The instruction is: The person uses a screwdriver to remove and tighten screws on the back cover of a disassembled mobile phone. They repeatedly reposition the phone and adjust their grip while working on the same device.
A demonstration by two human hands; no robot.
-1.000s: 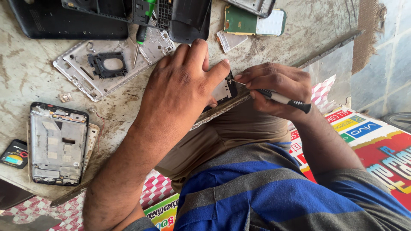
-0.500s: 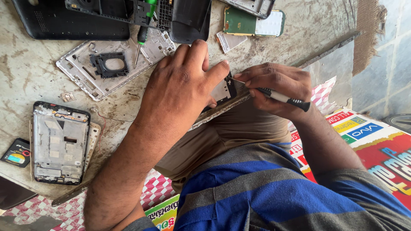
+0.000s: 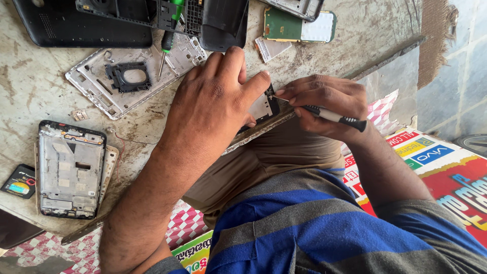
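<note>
Left hand (image 3: 215, 99), head view: my palm is down, fingers spread and pressed over a small opened phone (image 3: 264, 107) at the near edge of the bench (image 3: 30, 96), thumb stretched toward the right and touching the phone's upper corner; the hand pins it rather than wraps it.

Right hand (image 3: 324, 104): closed around a slim screwdriver (image 3: 332, 116) with a white shaft and black grip, its thin tip meeting the phone just beside my left thumb.

Phone: tilted, partly over the bench's edge above my lap, mostly hidden under the left hand.

Other items on the bench:
- white phone frame (image 3: 124, 78), left of my left hand, with a black square part lying in it.
- green-handled screwdriver (image 3: 167, 43), far side, lying across that frame's corner.
- stripped phone chassis (image 3: 71, 170), near left, flat.
- green circuit board (image 3: 299, 28), far right.
- black back covers (image 3: 81, 25), far left.
</note>
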